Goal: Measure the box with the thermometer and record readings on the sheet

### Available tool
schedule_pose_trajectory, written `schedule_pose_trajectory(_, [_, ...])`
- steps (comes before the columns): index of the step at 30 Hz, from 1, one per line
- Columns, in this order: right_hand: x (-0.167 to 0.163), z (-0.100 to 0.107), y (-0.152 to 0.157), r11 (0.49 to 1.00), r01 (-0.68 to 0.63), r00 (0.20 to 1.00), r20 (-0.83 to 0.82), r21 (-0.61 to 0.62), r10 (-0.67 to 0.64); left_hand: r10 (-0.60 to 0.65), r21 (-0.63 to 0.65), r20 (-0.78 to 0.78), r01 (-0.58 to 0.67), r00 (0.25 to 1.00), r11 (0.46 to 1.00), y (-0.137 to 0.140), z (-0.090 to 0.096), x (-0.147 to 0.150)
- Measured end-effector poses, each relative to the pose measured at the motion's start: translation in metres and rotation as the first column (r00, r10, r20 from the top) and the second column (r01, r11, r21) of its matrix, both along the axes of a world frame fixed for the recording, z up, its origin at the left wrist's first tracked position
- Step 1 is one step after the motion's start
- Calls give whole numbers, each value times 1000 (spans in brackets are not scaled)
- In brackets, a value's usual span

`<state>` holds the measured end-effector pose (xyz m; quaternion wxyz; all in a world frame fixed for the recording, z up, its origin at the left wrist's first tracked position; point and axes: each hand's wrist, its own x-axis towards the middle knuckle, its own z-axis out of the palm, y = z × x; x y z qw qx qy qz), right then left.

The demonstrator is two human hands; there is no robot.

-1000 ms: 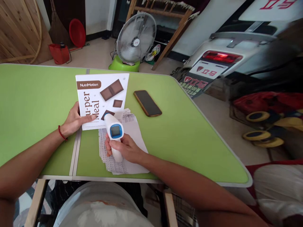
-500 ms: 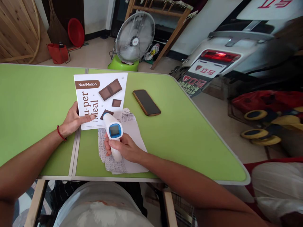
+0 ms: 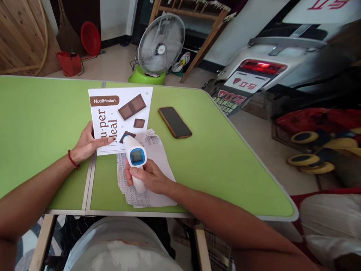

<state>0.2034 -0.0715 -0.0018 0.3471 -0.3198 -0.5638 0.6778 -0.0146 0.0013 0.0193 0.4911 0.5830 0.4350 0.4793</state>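
Note:
My left hand [image 3: 91,142] grips the lower left side of a white NutriMotion box [image 3: 121,120], its thumb across the front and the other fingers mostly behind. Brown chocolate pieces are printed on the box, which is held tilted up above the table. Wrapped round the handle of a white infrared thermometer [image 3: 138,185] is my right hand [image 3: 148,175]. The thermometer's nose points at the lower right of the box; whether they touch I cannot tell. Its blue-framed screen faces me. Underneath lies a stack of papers [image 3: 162,162] with writing on it.
A dark phone [image 3: 175,122] lies on the green table [image 3: 225,162], right of the box. Beyond the table stand a fan [image 3: 161,47] on a green stool [image 3: 148,77] and a red bag [image 3: 69,64]. To the right is a white scooter [image 3: 254,71].
Almost nothing differs. The box has shifted very slightly to the right in my left hand, and the thermometer stays in place.

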Motion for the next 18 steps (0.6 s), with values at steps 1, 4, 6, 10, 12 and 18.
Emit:
schedule_pose_trajectory(1, [0,0,0,1000,4,1000,-2,10,-4,3,-1,-3,-3,1000,1000,0,0,0])
schedule_pose_trajectory(4, [0,0,0,1000,7,1000,1,29,-7,10,-4,-7,-10,1000,1000,0,-1,0])
schedule_pose_trajectory(6, [0,0,0,1000,8,1000,9,27,-9,11,-5,-7,-11,1000,1000,0,-1,-1])
schedule_pose_trajectory(10, [1,0,0,1000,1,1000,21,29,-2,4,-9,0,-4,1000,1000,0,0,0])
schedule_pose_trajectory(12, [1,0,0,1000,0,1000,20,24,0,0,-10,5,0,1000,1000,-1,1,0])
schedule_pose_trajectory(18, [1,1,0,1000,20,1000,13,-1,-20,4,-7,7,-4,1000,1000,-2,3,1])
